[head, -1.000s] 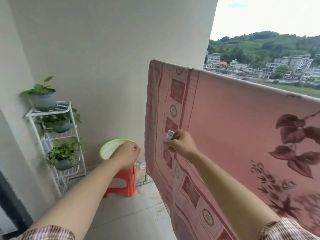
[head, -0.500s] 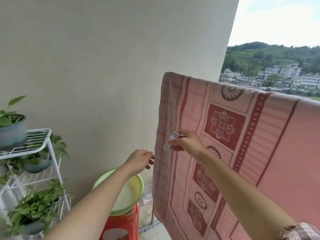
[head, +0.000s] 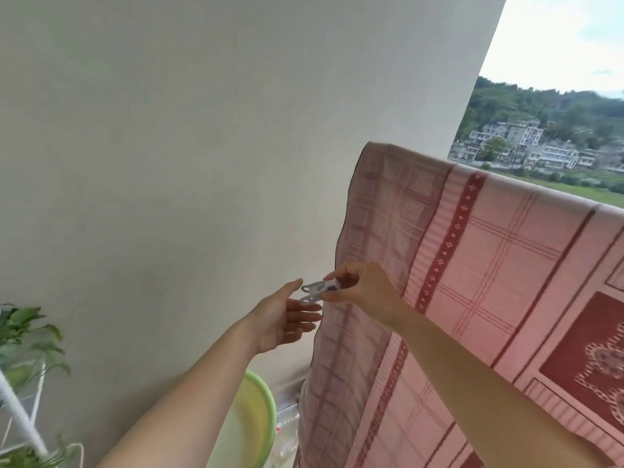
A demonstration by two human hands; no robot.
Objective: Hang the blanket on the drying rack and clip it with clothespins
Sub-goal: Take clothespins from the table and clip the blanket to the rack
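The blanket (head: 472,298) is pink with dark red checks, dotted stripes and ornate squares, the clothespin (head: 315,290) pale grey, the basin (head: 256,420) lime green.

The drying rack itself is hidden under the pink blanket (head: 472,265), which runs out of the picture at the right and bottom edges. The clothespins (head: 315,291) are motion-blurred, so how many there are cannot be told. The green basin (head: 260,417) is partly covered by the left forearm and cut at the bottom edge. The white plant shelf (head: 20,420) and its plants are cut off at the left edge and blurred. The far buildings (head: 526,143) are too small for detail.
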